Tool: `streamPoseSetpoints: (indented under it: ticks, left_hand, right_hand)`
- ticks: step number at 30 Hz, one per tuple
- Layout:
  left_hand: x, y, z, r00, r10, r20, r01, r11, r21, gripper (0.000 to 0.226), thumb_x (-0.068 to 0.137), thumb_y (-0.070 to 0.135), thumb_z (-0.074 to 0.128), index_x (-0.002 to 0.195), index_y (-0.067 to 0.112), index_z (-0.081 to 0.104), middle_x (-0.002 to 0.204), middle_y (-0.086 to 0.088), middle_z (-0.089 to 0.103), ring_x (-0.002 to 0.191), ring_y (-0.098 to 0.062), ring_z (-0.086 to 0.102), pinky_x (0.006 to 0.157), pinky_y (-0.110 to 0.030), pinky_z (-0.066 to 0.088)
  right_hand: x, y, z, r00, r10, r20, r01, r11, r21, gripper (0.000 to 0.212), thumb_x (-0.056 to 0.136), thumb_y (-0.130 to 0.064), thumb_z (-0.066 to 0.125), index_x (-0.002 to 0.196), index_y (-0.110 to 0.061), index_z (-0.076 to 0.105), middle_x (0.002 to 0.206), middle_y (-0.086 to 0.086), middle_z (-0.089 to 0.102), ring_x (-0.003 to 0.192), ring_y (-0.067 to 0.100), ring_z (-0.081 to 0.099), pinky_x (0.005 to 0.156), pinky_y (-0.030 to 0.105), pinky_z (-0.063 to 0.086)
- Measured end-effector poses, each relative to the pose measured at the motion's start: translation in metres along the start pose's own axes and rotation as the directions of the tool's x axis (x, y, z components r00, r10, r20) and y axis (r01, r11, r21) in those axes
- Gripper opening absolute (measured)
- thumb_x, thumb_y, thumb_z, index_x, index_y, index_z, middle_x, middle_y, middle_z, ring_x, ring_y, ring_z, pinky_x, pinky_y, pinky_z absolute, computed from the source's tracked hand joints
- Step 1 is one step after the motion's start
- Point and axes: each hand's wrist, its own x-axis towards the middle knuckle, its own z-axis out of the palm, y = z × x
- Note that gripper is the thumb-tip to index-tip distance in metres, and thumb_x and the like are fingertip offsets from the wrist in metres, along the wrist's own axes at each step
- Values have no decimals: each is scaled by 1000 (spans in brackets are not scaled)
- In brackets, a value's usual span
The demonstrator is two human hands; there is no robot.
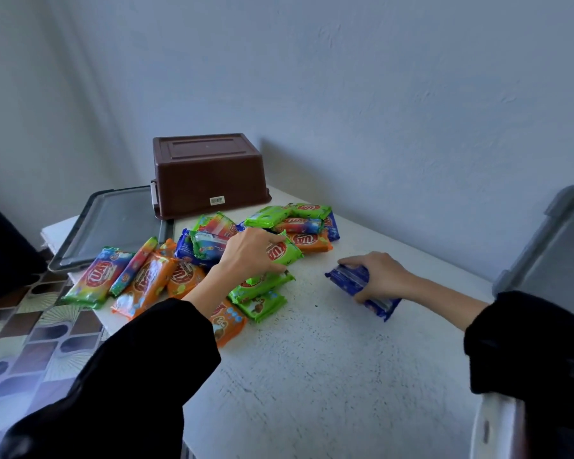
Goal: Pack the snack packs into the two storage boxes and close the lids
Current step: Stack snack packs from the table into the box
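Several colourful snack packs point(146, 276) lie in a loose heap across the middle of the white table point(312, 376). My left hand point(249, 253) grips a green snack pack point(285, 251) on top of the heap. To the right, my right hand point(378, 276) holds a small stack of blue snack packs point(352, 279) against the table. A brown storage box point(206, 173) stands upside down at the back of the table. A grey lid point(113, 223) lies flat to its left.
A second grey lid point(550, 240) stands tilted at the right edge, above a white rim point(491, 425) at the lower right. A patterned cloth point(30, 342) covers the surface to the left. The wall runs close behind the table.
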Motion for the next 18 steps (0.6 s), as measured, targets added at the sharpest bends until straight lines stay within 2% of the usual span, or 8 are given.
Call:
streamPoseSetpoints:
  ticks: [2, 5, 7, 9, 11, 13, 16, 18]
  left_hand:
    - [-6, 12, -9, 999, 41, -21, -42, 998, -40, 64, 70, 45, 75, 129, 31, 54, 92, 1, 68, 62, -8, 50, 47, -23, 33]
    - [-14, 37, -26, 990, 135, -38, -138, 986, -88, 62, 70, 42, 76, 127, 32, 56, 107, 2, 68, 58, -3, 47, 44, -18, 35]
    - [-17, 56, -36, 975, 215, -51, -219, 968, -125, 62, 67, 44, 77, 125, 34, 57, 110, 4, 67, 61, -3, 47, 52, -18, 42]
    - [-24, 79, -45, 959, 279, -54, -284, 949, -138, 63, 65, 47, 78, 123, 37, 57, 107, 5, 68, 77, -10, 60, 69, -31, 53]
    - [-36, 104, -55, 935, 351, -57, -355, 925, -137, 63, 64, 49, 78, 122, 40, 57, 100, 9, 68, 78, -9, 60, 67, -28, 51]
    - [-51, 131, -63, 896, 443, -43, -443, 881, -166, 62, 64, 49, 77, 122, 41, 57, 95, 11, 65, 75, -4, 58, 64, -25, 49]
    - [-73, 171, -69, 814, 581, 17, -566, 800, -200, 61, 65, 48, 77, 122, 41, 57, 100, 7, 66, 86, -10, 61, 78, -38, 53]
    - [-88, 196, -68, 747, 662, 65, -639, 741, -204, 61, 66, 48, 76, 123, 40, 57, 102, 6, 66, 88, -10, 62, 80, -38, 53]
  right_hand:
    - [-17, 2, -17, 999, -15, -46, 17, 999, 44, 75, 70, -22, 77, 136, -28, 42, 135, 4, 50, 117, 23, 47, 84, 25, 38]
    - [-52, 6, -46, 993, -14, -121, 26, 995, 99, 74, 68, -21, 78, 133, -33, 45, 130, 0, 53, 106, 18, 50, 83, 26, 41]
    - [-81, 11, -62, 986, -7, -164, 27, 993, 118, 72, 69, -20, 78, 132, -36, 45, 125, 0, 53, 99, 14, 48, 80, 22, 37]
    - [-114, 18, -75, 979, 3, -203, 27, 989, 147, 72, 69, -20, 78, 129, -41, 45, 122, -4, 53, 98, 12, 49, 80, 21, 35]
    - [-151, 27, -84, 975, 14, -223, 22, 987, 158, 72, 68, -21, 79, 125, -47, 44, 120, -7, 53, 99, 12, 53, 81, 20, 35]
    - [-187, 37, -88, 972, 30, -233, 2, 991, 133, 72, 66, -25, 81, 118, -55, 40, 121, -9, 54, 101, 13, 55, 81, 21, 35]
    - [-240, 50, -87, 972, 66, -225, -41, 993, 111, 72, 65, -30, 81, 111, -61, 35, 122, -15, 51, 106, 12, 53, 82, 25, 35]
    - [-273, 59, -84, 971, 97, -217, -71, 990, 123, 74, 66, -27, 81, 107, -64, 32, 119, -20, 48, 106, 9, 50, 83, 25, 35]
